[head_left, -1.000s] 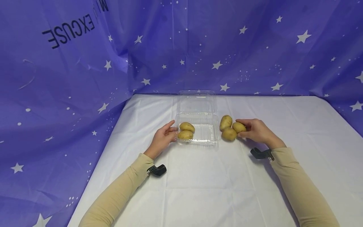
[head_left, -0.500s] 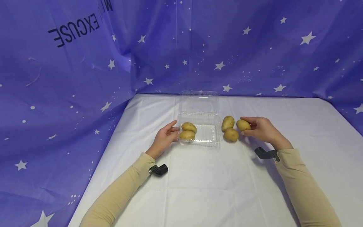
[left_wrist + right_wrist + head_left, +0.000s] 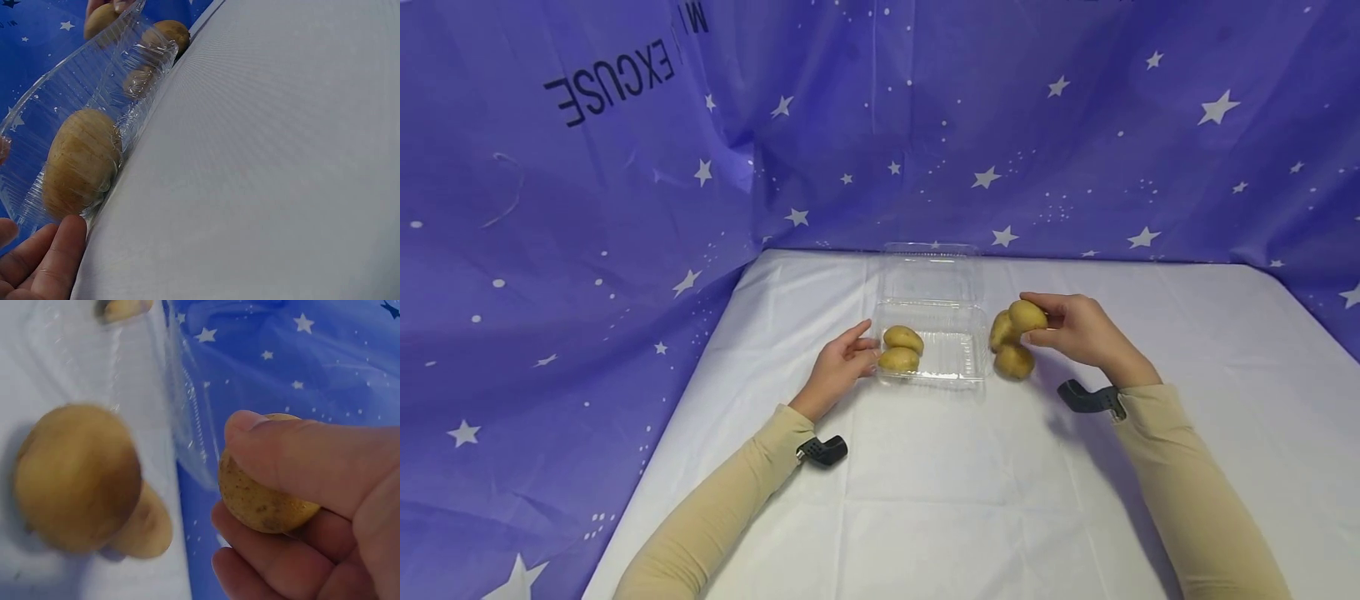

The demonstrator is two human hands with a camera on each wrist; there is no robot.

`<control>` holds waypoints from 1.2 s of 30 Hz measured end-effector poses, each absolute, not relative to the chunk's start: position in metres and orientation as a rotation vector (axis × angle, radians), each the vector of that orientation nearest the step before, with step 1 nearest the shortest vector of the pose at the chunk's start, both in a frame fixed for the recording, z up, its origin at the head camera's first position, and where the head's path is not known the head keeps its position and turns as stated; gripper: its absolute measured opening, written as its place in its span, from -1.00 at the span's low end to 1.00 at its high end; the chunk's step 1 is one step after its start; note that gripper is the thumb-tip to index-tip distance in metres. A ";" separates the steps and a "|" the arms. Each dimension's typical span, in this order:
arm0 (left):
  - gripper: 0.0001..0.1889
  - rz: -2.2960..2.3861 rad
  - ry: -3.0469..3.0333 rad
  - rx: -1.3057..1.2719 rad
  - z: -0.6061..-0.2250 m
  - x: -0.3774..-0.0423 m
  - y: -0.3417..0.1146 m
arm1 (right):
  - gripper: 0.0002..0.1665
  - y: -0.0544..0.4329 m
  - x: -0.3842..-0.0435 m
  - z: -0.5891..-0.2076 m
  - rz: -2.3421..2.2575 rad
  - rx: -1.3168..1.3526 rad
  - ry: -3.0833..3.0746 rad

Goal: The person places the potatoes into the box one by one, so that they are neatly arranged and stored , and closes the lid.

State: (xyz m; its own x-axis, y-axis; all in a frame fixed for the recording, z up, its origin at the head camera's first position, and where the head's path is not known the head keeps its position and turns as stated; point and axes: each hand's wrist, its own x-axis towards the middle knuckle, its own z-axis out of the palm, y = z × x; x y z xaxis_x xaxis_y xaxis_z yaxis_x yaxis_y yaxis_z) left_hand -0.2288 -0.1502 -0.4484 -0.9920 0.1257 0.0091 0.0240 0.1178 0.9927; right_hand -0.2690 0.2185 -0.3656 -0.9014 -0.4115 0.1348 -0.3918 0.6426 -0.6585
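A potato (image 3: 1028, 316) is pinched between the thumb and fingers of my right hand (image 3: 1081, 333), lifted over two other potatoes. Of those two, one potato (image 3: 1015, 362) lies nearer to me and the other potato (image 3: 999, 332) sits behind it, partly covered by the held one. To their left stands a clear plastic clamshell container (image 3: 955, 342), its lid tipped back. Inside its left end are two potatoes, the rear potato (image 3: 903, 339) and the front potato (image 3: 898, 360). My left hand (image 3: 841, 367) touches the container's left end with fairly straight fingers (image 3: 62, 250).
A white cloth (image 3: 925, 492) covers the table. Behind and to the left hangs a purple-blue sheet with white stars (image 3: 880, 125), close to the container's raised lid (image 3: 931, 275). Dark wrist mounts (image 3: 1086, 398) jut from both sleeves.
My right hand has picked up one potato from the group of three, drawing it right, then raising it back leftward over the others. My left hand has stayed at the container.
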 end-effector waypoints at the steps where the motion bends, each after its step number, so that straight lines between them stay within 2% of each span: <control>1: -0.30 2.034 2.288 0.155 -0.449 -0.229 -0.150 | -0.25 0.215 -0.270 -0.364 -1.130 -0.707 2.820; 12: -0.30 2.060 2.261 0.148 -0.452 -0.230 -0.150 | -0.27 0.182 -0.279 -0.354 -1.159 -0.741 2.765; 36: -0.31 2.070 2.272 0.175 -0.450 -0.229 -0.149 | -0.26 0.136 -0.288 -0.370 -1.115 -0.828 2.701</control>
